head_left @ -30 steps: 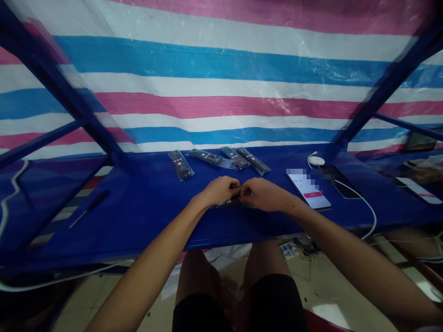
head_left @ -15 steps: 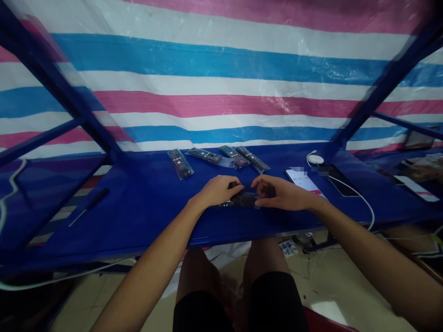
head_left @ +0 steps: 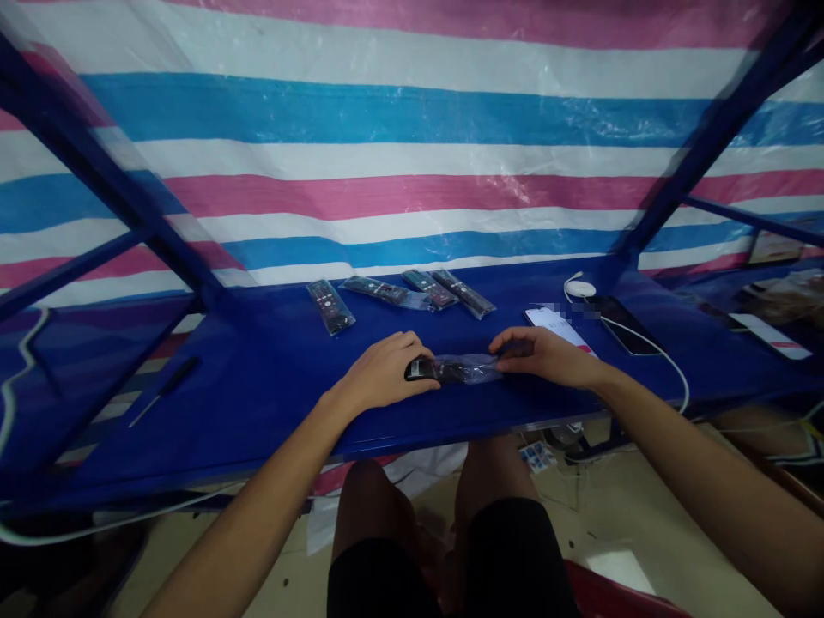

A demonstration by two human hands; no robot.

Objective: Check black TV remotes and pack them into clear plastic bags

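Observation:
A dark remote control lies crosswise between my hands near the front of the blue table, partly inside a clear plastic bag. My left hand is closed around the remote's left end, thumb on the near side. At the other side, my right hand pinches the loose right end of the bag. Behind them lie several bagged remotes: one at the left, one lying slantwise, and two side by side, a remote and a darker remote.
A lit white phone and a dark phone lie right of my hands. A white cable crosses the table there, by a white round device. A screwdriver lies left. Blue frame bars rise at both sides.
My hands have moved apart, the left one to the left and the right one to the right. More of the remote and its stretched bag now shows between them.

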